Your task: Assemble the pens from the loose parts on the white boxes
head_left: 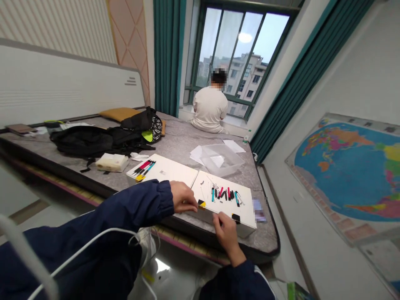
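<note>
My left hand point(183, 197) hangs over the front edge where two white boxes meet, its thumb and fingers pinched together. Lower and to the right, my right hand point(226, 232) is closed in front of the right white box point(200, 181). Whatever either hand may hold is too small to make out. On the right box lie loose pen parts point(228, 193): black, red and teal barrel pieces, with thin refills among them. Several pens point(144, 167) in black, red and teal lie side by side on the left white box point(175, 167).
Behind the boxes are a clear plastic bin point(220, 167) and paper sheets point(234, 146). A tissue pack point(111, 162) and a black backpack point(83, 141) lie at left on the bed. A person point(210, 106) sits by the window. A white cable point(93, 237) crosses my left sleeve.
</note>
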Demonstrator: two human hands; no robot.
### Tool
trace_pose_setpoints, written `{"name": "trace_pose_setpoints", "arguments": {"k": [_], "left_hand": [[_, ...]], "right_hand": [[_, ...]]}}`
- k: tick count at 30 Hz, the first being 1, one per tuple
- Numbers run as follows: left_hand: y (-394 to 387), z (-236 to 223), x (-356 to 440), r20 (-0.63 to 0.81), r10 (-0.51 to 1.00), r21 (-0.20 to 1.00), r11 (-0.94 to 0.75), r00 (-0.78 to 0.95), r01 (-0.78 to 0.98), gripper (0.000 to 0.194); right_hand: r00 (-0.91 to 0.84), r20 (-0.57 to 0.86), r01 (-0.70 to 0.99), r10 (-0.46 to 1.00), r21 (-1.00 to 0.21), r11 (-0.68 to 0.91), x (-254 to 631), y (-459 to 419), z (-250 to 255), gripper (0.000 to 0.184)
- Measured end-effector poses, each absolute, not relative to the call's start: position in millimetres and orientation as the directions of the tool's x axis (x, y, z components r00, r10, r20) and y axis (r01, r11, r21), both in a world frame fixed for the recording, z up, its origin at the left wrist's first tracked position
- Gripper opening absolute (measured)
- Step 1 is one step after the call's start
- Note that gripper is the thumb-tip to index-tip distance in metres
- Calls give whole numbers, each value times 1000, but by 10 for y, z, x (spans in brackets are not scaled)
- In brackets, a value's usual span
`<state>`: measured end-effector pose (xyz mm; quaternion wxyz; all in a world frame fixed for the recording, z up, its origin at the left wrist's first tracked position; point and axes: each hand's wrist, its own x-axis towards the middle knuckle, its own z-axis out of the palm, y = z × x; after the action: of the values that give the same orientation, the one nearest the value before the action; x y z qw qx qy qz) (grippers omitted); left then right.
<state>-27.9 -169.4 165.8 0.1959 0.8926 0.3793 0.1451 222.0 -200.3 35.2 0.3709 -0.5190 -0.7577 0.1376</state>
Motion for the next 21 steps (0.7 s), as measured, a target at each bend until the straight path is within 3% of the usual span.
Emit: {"name": "trace_pose_setpoints", "arguments": {"k": [3,6,9,13,16,21], "left_hand": [[-1885,1578,-268,80,746,392,-633,661,667,38],[-1926,1617,-289,121,730,221,-680,672,699,57],[-1866,1701,-362,171,770,123,-636,615,762,55],[-1738,1738,-523,179,878,161,-470,443,868,46],[-1650,1758,-636,144,943,245,-328,301,912,40],[-1564,1821,-632,72,982,224,-185,173,957,42]], "right_hand": [[-188,453,730,871,-529,433,2438,-1641,584,38],[-242,493,719,836,-488,496,2571,-1346,671,34],[-215,515,759,830,-446,474,2652,-1190,639,36],[-100,502,754,859,-525,395,2725,-1148,549,29],[-20,461,727,887,-603,330,2764,-1150,497,38],[-93,464,803,881,-489,342,2777,-1120,420,34]]}}
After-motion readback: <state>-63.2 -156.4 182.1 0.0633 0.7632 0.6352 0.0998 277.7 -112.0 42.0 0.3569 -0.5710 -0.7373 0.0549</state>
